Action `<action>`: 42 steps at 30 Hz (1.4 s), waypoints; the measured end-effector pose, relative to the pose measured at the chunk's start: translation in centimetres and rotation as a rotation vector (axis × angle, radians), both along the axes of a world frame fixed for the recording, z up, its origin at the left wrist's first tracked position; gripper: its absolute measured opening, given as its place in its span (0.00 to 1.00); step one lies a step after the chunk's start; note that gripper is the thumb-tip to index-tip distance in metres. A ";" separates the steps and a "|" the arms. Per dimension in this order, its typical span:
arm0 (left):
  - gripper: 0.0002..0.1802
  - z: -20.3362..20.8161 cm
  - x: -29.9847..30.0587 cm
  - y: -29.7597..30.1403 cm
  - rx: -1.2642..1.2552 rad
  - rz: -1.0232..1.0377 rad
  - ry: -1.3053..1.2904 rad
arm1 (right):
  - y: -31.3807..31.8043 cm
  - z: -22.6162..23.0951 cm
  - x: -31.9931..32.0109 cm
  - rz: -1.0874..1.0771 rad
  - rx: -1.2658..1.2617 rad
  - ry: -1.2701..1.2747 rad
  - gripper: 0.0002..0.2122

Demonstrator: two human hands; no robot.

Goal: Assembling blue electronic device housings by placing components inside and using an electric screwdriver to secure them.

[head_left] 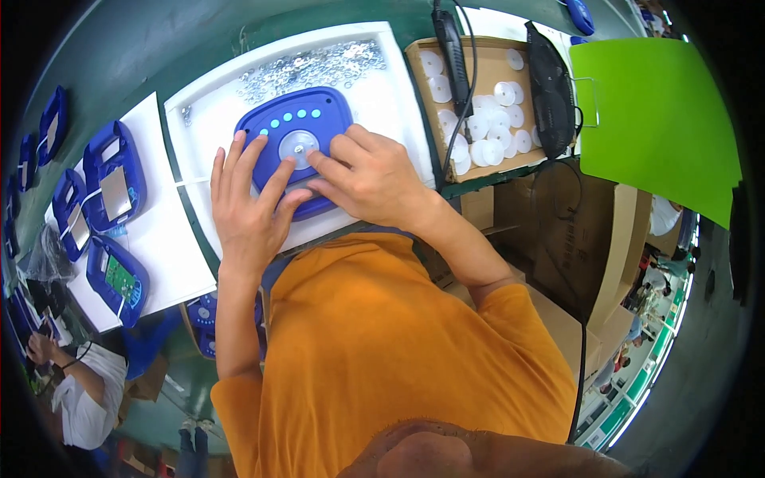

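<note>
A blue plastic housing (pixel 328 103) with a row of light-blue dots lies in a white foam tray (pixel 382 48), with a clear round disc (pixel 293 142) at its middle. My left hand (pixel 253 191) rests over the housing's left side, fingers stretched and spread, one fingertip at the disc's lower edge. From the right, my right hand (pixel 368 174) reaches over the housing with curled fingers; its index fingertip touches the disc. Whatever may be between its thumb and fingers is hidden. Many small metal washers (pixel 319 70) are spread along the tray's far side.
Right of the tray, a cardboard box (pixel 478 171) holds several translucent discs (pixel 494 127), with a black electric screwdriver (pixel 453 64) and its cable over it. A green sheet (pixel 653 119) stands further right. Blue housings (pixel 115 171) lie on the left; another person (pixel 88 390) sits beyond.
</note>
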State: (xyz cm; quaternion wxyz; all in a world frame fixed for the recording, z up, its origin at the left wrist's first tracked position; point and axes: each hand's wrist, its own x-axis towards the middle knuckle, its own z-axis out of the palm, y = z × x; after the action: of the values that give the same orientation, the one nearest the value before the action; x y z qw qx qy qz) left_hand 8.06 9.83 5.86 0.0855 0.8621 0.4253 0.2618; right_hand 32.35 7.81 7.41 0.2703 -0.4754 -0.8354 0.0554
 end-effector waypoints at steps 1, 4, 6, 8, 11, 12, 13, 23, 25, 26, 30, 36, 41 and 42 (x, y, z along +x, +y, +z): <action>0.23 -0.1 0.1 0.0 0.006 -0.006 -0.011 | 0.1 0.1 -0.1 0.002 -0.008 0.007 0.19; 0.20 0.2 -0.1 0.0 0.002 0.010 0.031 | 1.1 0.7 1.7 -0.036 0.025 0.102 0.18; 0.19 0.4 0.1 0.2 0.014 0.002 0.022 | 3.1 0.5 5.1 -0.175 0.179 0.223 0.13; 0.19 0.3 -0.2 -0.3 0.014 0.010 0.017 | 4.7 1.0 8.7 -0.525 0.158 0.091 0.11; 0.18 0.4 0.1 -0.5 0.029 0.014 0.008 | 5.9 0.1 13.0 -0.796 0.136 -0.194 0.19; 0.17 0.4 0.2 -0.5 0.022 0.014 0.008 | 6.2 -0.1 13.7 -0.855 -0.014 -0.294 0.19; 0.17 0.4 0.2 -0.6 0.014 0.019 0.011 | 6.5 -0.4 14.1 -0.905 -0.169 -0.390 0.20; 0.18 0.4 0.2 -0.3 0.039 0.014 -0.029 | 5.3 3.9 19.3 -1.067 0.032 0.401 0.21; 0.18 -0.2 0.2 -0.2 0.051 0.015 -0.035 | 3.3 9.1 16.4 -0.826 0.083 1.046 0.10; 0.18 -0.4 0.1 -0.1 0.042 0.025 -0.037 | 2.5 10.2 15.4 -0.662 0.025 1.280 0.13; 0.18 -0.6 -0.1 -0.3 0.039 0.039 -0.016 | 0.3 10.8 9.4 -0.335 -0.183 1.622 0.24; 0.18 -0.9 -0.1 -0.6 0.028 0.042 -0.072 | 2.5 7.4 -0.5 -0.012 -0.202 1.539 0.21; 0.18 -0.9 0.1 -0.5 0.019 0.048 -0.126 | 4.6 6.0 -3.4 0.101 -0.161 1.276 0.16; 0.18 -0.9 0.1 -0.6 0.021 0.047 -0.134 | 4.9 5.7 -3.9 0.114 -0.145 1.321 0.16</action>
State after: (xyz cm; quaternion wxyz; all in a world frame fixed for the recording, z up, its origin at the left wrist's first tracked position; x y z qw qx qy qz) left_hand 8.16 9.26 4.92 0.0985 0.8335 0.4358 0.3252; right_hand 28.46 12.70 13.10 0.6891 -0.3135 -0.5124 0.4054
